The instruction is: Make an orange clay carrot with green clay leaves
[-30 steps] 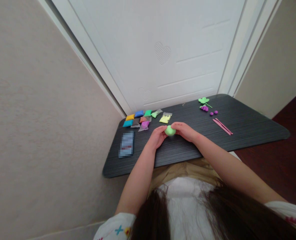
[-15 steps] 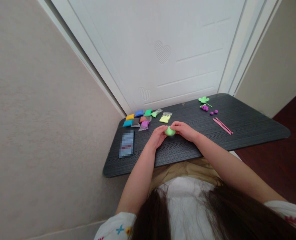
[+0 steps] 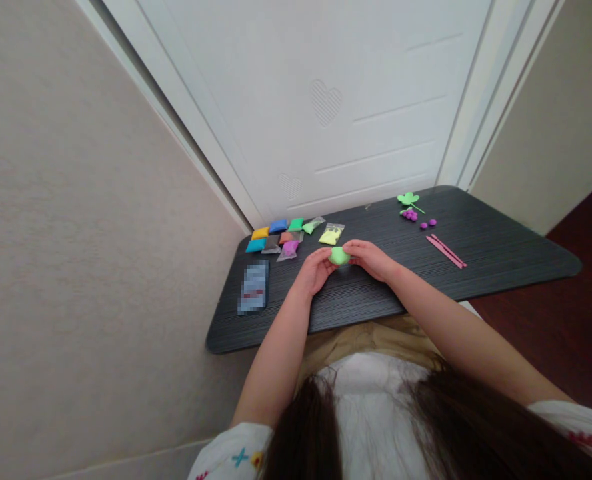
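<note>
A piece of light green modelling clay (image 3: 339,255) is held up between both hands over the near middle of the dark table. My left hand (image 3: 317,270) grips its left side, fingers curled behind it. On the other side, my right hand (image 3: 370,259) is closed on its right edge, thumb and fingers pinching. Just beyond the hands lies a clear bag of pale yellow clay (image 3: 331,234). To the right rest two pink modelling tools (image 3: 446,251), side by side.
Several small clay packets (image 3: 278,227) in different colours cluster at the table's back left. A phone-like flat thing (image 3: 254,288), blurred out, lies in front of them. At the back right are a green clay leaf shape (image 3: 408,199), a purple clay cluster (image 3: 409,215) and two purple balls (image 3: 428,224).
The green clay has turned and now looks flatter and wider. Both thumbs have shifted from its top towards its sides, with the hands staying in nearly the same place.
</note>
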`<control>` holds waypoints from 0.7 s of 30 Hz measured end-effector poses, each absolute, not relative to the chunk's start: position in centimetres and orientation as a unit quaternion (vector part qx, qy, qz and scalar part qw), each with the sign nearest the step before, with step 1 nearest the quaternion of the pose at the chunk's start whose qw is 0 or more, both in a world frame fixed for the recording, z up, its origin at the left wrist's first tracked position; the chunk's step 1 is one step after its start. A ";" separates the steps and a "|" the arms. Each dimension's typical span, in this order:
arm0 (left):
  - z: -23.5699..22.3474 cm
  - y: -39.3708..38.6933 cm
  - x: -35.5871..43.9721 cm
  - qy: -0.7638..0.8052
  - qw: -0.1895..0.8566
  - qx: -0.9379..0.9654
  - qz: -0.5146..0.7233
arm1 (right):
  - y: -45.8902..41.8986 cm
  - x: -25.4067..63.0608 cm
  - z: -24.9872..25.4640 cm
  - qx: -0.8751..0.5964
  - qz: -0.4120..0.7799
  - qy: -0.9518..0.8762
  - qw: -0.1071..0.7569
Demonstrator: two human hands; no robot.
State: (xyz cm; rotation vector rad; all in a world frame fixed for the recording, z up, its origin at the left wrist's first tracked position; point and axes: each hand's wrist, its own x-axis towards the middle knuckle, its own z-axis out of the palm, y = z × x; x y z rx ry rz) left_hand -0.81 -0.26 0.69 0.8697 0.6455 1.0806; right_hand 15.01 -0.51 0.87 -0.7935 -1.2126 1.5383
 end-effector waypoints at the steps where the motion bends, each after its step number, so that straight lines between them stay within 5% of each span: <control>1: 0.6 -0.2 -0.8 0.292 0.721 0.399 0.486 | -0.5 15.0 0.8 -0.332 0.627 -0.506 0.491; 21: 0.4 -0.3 -0.3 0.324 0.686 0.420 0.498 | -0.3 15.0 0.4 -0.358 0.567 -0.560 0.486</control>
